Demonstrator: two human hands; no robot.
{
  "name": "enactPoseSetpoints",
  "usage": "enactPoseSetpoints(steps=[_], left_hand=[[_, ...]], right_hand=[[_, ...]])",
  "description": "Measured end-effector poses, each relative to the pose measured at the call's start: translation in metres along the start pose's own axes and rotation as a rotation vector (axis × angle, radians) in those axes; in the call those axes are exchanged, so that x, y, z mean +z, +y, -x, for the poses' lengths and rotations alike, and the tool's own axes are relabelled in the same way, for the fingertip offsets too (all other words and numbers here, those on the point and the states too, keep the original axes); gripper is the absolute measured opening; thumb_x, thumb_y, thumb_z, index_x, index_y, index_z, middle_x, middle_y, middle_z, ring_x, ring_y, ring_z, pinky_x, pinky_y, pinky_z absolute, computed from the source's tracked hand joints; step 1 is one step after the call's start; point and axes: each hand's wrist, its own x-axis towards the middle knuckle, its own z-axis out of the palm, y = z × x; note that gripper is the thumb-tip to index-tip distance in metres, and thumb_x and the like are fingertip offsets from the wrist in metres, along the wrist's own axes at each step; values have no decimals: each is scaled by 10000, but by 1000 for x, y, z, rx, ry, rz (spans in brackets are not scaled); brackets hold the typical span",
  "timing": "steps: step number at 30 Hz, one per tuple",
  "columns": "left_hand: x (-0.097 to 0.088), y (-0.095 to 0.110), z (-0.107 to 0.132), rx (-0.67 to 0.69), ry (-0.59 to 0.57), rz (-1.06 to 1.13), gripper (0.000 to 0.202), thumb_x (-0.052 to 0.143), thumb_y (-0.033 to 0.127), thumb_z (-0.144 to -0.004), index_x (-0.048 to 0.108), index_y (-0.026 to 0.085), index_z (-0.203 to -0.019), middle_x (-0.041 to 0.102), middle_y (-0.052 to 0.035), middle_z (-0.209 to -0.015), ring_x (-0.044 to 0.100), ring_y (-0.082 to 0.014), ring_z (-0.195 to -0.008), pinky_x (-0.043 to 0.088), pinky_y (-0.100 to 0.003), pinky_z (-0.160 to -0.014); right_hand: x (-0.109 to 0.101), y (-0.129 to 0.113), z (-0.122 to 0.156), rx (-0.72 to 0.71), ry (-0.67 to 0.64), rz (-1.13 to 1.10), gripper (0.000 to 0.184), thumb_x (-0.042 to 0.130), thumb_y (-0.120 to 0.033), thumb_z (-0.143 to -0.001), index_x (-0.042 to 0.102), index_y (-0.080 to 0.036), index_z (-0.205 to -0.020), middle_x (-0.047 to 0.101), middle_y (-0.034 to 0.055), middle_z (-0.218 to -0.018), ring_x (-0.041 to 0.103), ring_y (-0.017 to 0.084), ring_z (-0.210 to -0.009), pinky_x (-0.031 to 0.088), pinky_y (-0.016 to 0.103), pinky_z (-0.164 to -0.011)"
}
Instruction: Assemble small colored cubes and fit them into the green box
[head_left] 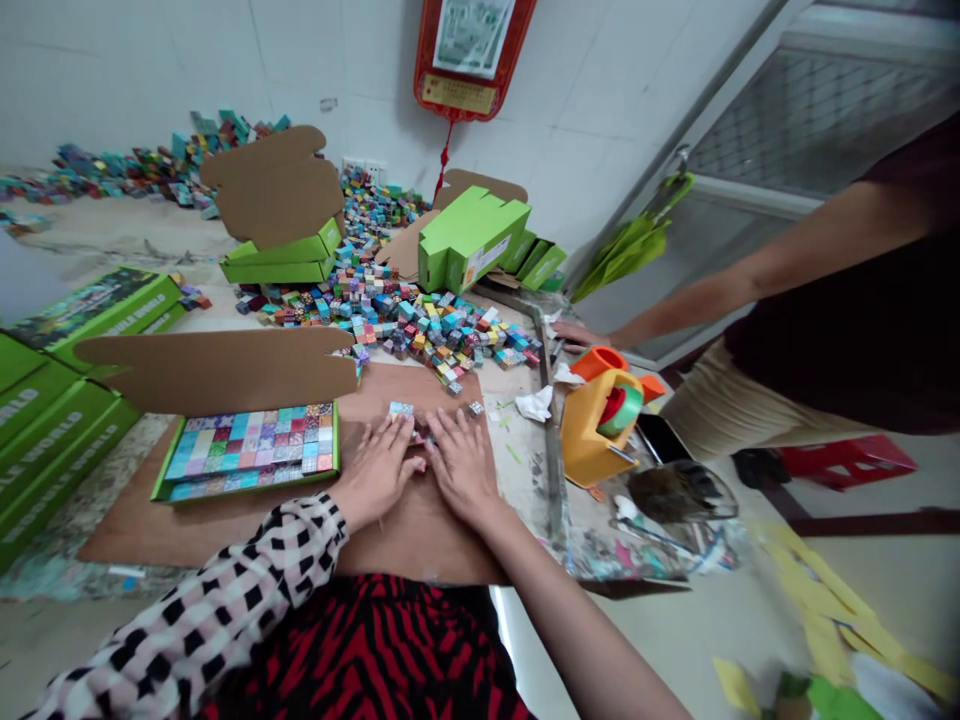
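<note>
My left hand lies flat on a brown cardboard sheet, its fingers stretched out over a few small patterned cubes. Beside it, my right hand also rests flat with fingers spread. Small cubes show at the left fingertips, and a grey patterned cube sits by the right fingertips. Others are partly hidden between the hands. To the left of my left hand is an open green box, its brown lid raised. Rows of colourful cubes fill it.
Behind the sheet spreads a pile of loose cubes. Green boxes are stacked at left; another open box and a green box stand farther back. At right are a yellow tape dispenser, a glass jar and a person's arm.
</note>
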Motion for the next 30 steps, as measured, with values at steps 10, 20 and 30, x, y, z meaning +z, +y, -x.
enactPoseSetpoints(steps=[10, 20, 30], left_hand=[[-8, 5, 25, 189, 314, 50, 345, 422, 227, -941, 548, 180, -1258, 673, -100, -1092, 600, -230, -1035, 453, -437, -944], [6, -1, 50, 80, 259, -20, 445, 448, 85, -838, 506, 100, -1278, 627, -129, -1154, 579, -238, -1023, 492, -389, -902], [-5, -1, 61, 185, 214, 39, 300, 399, 136, -911, 619, 144, -1116, 655, -115, -1083, 587, -226, -962, 504, -393, -851]], right_hand=[[-5, 2, -22, -2, 147, -16, 426, 358, -355, -963, 523, -242, -1340, 525, 76, -1372, 382, 257, -1331, 247, 504, -1110], [-20, -27, -55, -89, -16, 78, 440, 459, -248, -877, 545, -227, -1308, 596, 96, -1237, 478, 269, -1182, 190, 523, -1106], [-25, -37, -77, -119, -225, 187, 305, 548, -329, -845, 652, -173, -1087, 647, 119, -1097, 516, 290, -1059, 322, 446, -973]])
